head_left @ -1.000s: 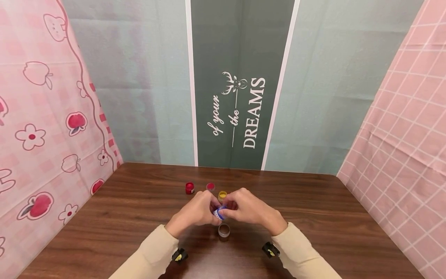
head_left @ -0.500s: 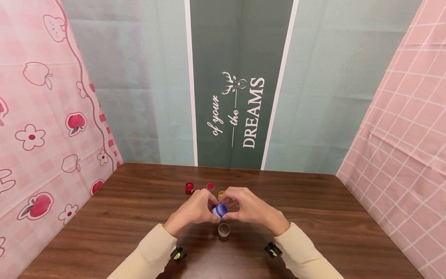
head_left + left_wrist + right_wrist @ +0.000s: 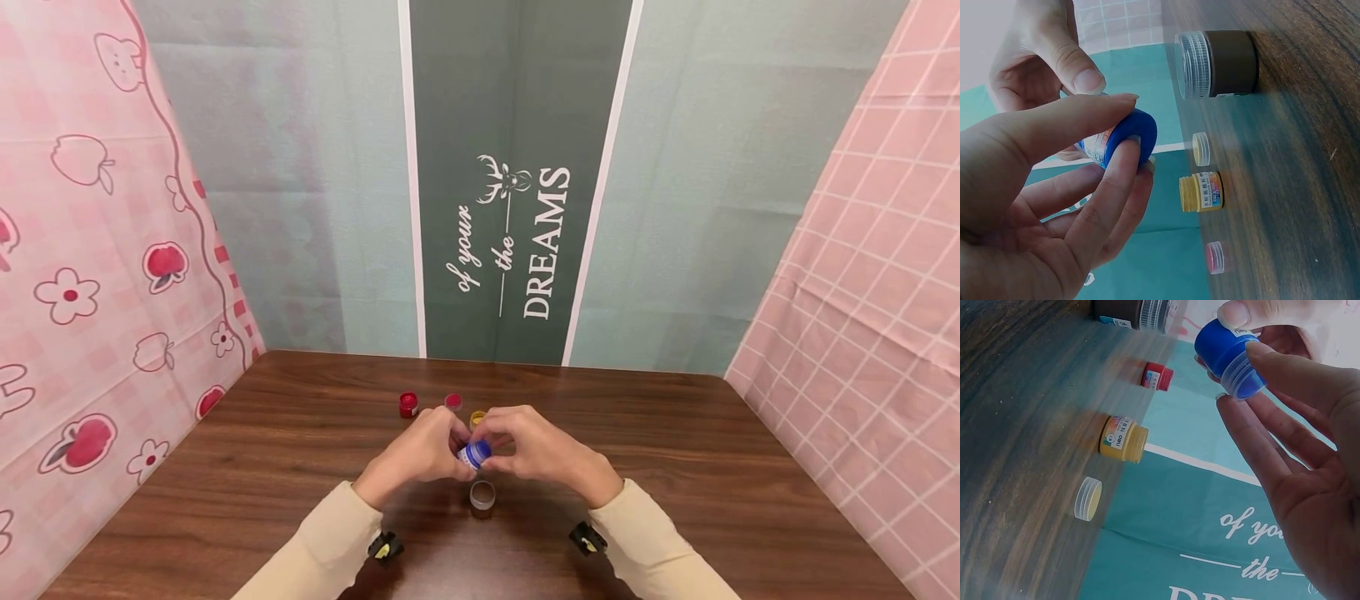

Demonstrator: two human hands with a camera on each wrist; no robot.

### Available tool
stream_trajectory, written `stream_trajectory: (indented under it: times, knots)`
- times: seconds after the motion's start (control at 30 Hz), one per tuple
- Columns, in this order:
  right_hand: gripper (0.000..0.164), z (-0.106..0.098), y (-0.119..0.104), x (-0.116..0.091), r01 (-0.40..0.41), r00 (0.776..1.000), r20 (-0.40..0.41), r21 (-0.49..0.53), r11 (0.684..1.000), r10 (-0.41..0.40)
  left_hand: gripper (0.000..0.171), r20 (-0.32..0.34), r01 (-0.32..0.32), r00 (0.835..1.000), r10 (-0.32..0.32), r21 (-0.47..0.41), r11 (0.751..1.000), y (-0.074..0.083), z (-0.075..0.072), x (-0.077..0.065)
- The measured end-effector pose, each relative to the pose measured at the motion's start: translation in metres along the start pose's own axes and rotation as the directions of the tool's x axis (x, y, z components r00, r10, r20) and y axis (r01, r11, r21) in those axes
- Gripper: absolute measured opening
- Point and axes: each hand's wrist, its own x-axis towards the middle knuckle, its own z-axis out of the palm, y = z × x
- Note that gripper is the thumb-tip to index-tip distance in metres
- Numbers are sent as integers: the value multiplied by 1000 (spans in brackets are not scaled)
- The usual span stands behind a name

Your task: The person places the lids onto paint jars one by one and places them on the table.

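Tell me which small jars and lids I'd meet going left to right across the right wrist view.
Loose yellowish lid → yellow jar → red jar → blue jar.

Blue round plastic jar [image 3: 1213, 349], smooth/glossy, w/ clear ribbed plastic lid [image 3: 1235, 374]; brown wood-grain tabletop [image 3: 480, 571], semi-gloss, 6 o'clk; dark-green cloth strip [image 3: 465, 100], matt, 12 o'clk.
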Motion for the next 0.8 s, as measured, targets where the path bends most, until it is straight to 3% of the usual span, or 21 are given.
stream_trajectory:
  times: [0.43, 0.8]
  knots:
    - [20, -2, -2, 0, -69, 997, 24, -31, 997, 70, 23, 4, 3, 1000, -3, -5, 1000, 2, 1, -1]
    - [13, -2, 0, 4, -57, 998, -2, -183, 981, 57, 18, 9, -16, 1000, 16, 2, 1000, 4, 2, -1]
